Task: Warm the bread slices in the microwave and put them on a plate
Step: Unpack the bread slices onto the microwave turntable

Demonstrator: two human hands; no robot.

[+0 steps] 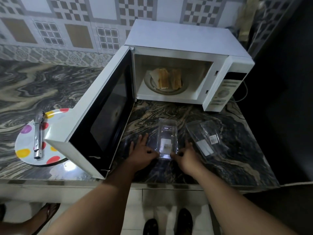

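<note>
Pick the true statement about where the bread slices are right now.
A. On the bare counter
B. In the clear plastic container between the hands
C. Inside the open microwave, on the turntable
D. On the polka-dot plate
C: the bread slices lie on the turntable inside the microwave, whose door stands open; the polka-dot plate holds only tongs.

Home kitchen: marble counter (42, 85), patterned tile wall (67, 22), white microwave (183, 36) w/ door open.
</note>
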